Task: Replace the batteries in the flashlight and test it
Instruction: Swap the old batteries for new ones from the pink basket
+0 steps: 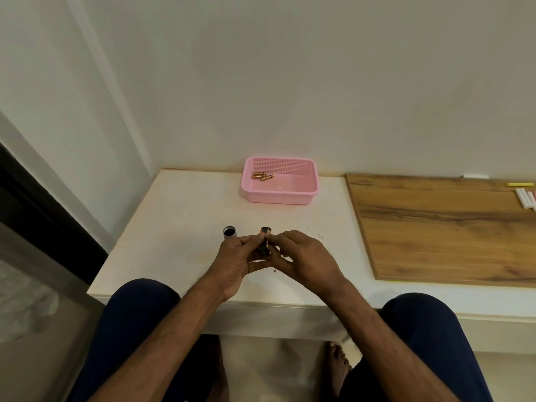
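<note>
both hands meet on one black cylinder [264, 245] held just above the white table [162, 227]. my left hand [236, 261] curls its fingers round the lower part, and my right hand [301, 255] pinches the upper side between thumb and fingertips. some orange shows on the cylinder, but fingers cover most of it, so i can't tell exactly what it is. one grey tube [230, 232] with a dark open end sits on the table just beyond my left fingers; touching them or not, i can't say. one pink basket [307, 195] near the wall holds three gold batteries [262, 176] in its back left corner. on the wooden board [435, 227] to the right lie one yellow stick [520, 184] and a few pale sticks [523, 197], cut off by the edge.
</note>
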